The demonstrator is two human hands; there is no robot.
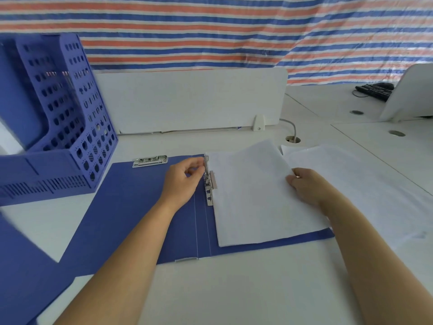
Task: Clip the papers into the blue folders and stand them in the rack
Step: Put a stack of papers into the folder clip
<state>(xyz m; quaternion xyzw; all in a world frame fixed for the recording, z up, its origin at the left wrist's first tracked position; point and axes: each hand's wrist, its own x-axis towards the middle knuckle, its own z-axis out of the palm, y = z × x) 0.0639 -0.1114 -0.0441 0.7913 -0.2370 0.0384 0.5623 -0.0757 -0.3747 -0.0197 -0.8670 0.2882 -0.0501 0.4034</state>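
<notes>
A blue folder [131,207] lies open flat on the white desk. White papers [248,195] rest on its right half, their left edge against the metal lever clip [209,184] beside the spine. My left hand [184,181] pinches the raised lever of that clip with thumb and fingertips. My right hand [307,186] lies on the right edge of the papers, fingers curled round the sheets' edge. The blue perforated file rack [63,113] stands at the far left of the desk.
More loose white sheets [365,184] lie to the right of the folder. Another blue folder [25,266] shows at the lower left edge. A white divider panel [187,99] closes the back of the desk, with a cable hole [293,139] and keyboard [375,90] at the right.
</notes>
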